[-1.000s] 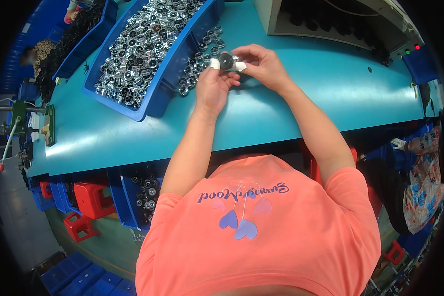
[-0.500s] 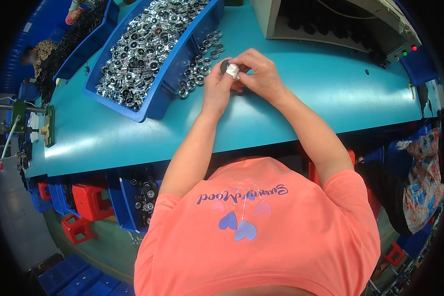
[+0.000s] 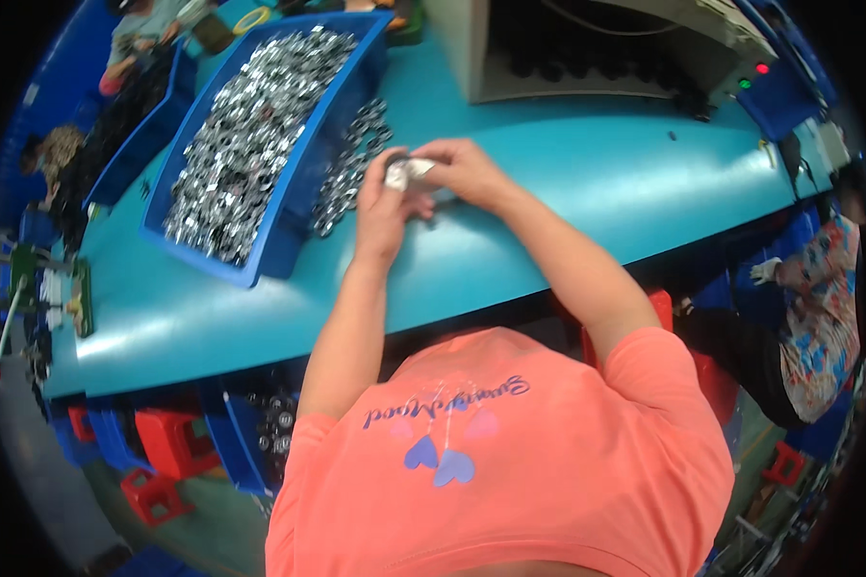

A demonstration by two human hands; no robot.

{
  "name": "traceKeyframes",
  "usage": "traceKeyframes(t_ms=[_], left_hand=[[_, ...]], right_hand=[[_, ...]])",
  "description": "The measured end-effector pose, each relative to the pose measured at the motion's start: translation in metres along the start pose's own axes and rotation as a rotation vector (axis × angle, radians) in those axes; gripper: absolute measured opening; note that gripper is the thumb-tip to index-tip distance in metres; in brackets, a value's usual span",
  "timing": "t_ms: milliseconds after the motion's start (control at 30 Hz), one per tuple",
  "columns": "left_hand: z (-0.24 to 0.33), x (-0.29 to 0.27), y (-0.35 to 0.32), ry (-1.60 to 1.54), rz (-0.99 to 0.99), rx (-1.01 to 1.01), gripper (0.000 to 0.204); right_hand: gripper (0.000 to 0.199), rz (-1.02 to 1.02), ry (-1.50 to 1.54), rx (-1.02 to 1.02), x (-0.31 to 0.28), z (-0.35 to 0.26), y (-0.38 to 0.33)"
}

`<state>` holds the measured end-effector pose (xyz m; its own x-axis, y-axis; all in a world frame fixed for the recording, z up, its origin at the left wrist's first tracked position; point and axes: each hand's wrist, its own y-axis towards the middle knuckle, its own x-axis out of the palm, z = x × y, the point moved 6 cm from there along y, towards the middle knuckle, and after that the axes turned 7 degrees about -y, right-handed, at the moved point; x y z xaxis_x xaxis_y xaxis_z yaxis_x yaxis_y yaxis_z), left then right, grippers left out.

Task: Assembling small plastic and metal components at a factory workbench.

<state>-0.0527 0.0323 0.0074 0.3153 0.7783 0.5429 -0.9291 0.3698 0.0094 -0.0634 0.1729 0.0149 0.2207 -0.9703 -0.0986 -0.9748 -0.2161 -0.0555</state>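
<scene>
Above the teal table, my left hand (image 3: 379,216) is closed on a small dark round part (image 3: 393,162), mostly hidden by the fingers. My right hand (image 3: 470,175) meets it from the right, its fingertips pinching a small crumpled white piece (image 3: 396,176) that looks like cloth or paper and lies against the dark part. Blur hides the finer detail of both. Just left of my hands, several shiny clear-and-dark round parts (image 3: 335,188) lie loose beside a blue bin (image 3: 281,216) heaped with the same kind.
A beige open-fronted box machine (image 3: 457,58) with dark parts inside stands at the far right of the table (image 3: 587,202). A green hand press (image 3: 82,298) is at the left end. Red stools (image 3: 178,442) stand below. Other people sit at far left and right (image 3: 823,308).
The view has shifted, so the bin and table sit differently. My hands stay together; the white piece has turned and spread over the dark part between my fingers.
</scene>
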Motion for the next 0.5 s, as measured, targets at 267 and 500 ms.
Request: traceKeyframes(t_ms=[267,500], left_hand=[[0.007,0.004,0.000,0.142,0.071,0.090,0.032],[0.013,0.004,-0.001,0.089,0.049,0.065,0.045]], right_hand=[[0.031,0.006,0.163,0.045,-0.004,-0.008,-0.003],[0.031,0.072,0.135,0.016,-0.004,-0.009,-0.005]])
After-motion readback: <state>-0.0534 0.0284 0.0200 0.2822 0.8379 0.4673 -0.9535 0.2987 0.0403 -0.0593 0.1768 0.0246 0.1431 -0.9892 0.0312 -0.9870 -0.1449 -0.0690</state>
